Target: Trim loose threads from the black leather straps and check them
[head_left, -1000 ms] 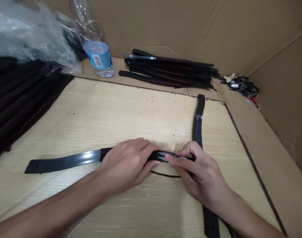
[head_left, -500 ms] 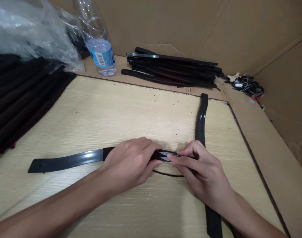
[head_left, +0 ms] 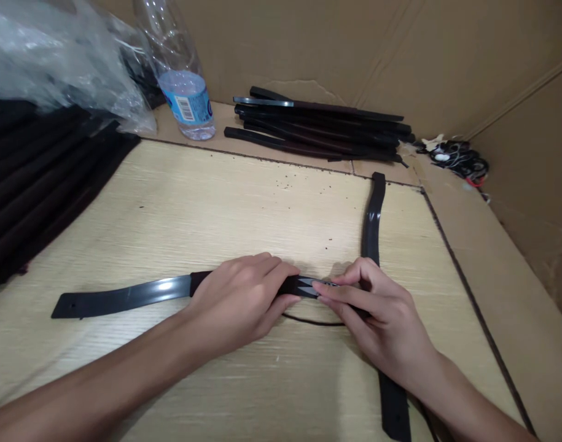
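On a pale wood-grain counter, the left hand lies over a long, flat, glossy black strap, its fingers curled closed around the strap's dark fabric-covered end. The right hand pinches small black-and-silver snips between its fingers, against that end. A thin black cord loops on the counter just below them, a second black strap crosses under the right hand, and a stack of black straps lies beyond the counter's far edge.
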Demonstrator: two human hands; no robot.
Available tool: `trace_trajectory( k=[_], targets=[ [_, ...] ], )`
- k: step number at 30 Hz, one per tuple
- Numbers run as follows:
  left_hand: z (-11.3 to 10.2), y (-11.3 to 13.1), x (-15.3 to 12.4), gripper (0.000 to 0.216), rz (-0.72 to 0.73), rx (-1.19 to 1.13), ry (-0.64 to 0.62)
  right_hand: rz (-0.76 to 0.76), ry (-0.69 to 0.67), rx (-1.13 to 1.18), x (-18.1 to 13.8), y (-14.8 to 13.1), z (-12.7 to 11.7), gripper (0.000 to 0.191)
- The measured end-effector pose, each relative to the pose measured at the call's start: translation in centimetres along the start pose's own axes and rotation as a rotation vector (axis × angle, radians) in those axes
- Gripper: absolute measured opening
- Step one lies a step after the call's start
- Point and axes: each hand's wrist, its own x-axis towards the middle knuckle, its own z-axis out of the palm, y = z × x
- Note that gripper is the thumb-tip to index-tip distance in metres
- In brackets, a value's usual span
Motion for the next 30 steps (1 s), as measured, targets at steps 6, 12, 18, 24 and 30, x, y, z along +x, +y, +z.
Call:
trace_trajectory(
  k=[6, 12, 18, 24, 30],
  targets=[
    [-0.06, 0.01, -0.20, 0.025, 0.005, -0.004, 0.000, -0.011, -0.020, 0.028, 0.27, -0.05, -0.37, 0.026],
    [-0.12, 0.04, -0.24, 0.025, -0.001, -0.002, -0.010, -0.018, -0.006, 0.038, 0.22, -0.01, -0.32, 0.029],
    [-0.05, 0.04, -0.06, 0.025, 0.000, -0.002, -0.010, -0.023, -0.015, 0.005, 0.24, -0.14, -0.24, 0.027],
    [-0.10, 0.03, -0.09, 0.024, 0.007, -0.001, -0.007, -0.034, -0.018, -0.025, 0.34, -0.14, -0.22, 0.025],
    [-0.04, 0.09, -0.03, 0.032, -0.067, 0.004, -0.052, -0.040, -0.035, -0.019, 0.15, 0.03, 0.11, 0.026]
  ],
)
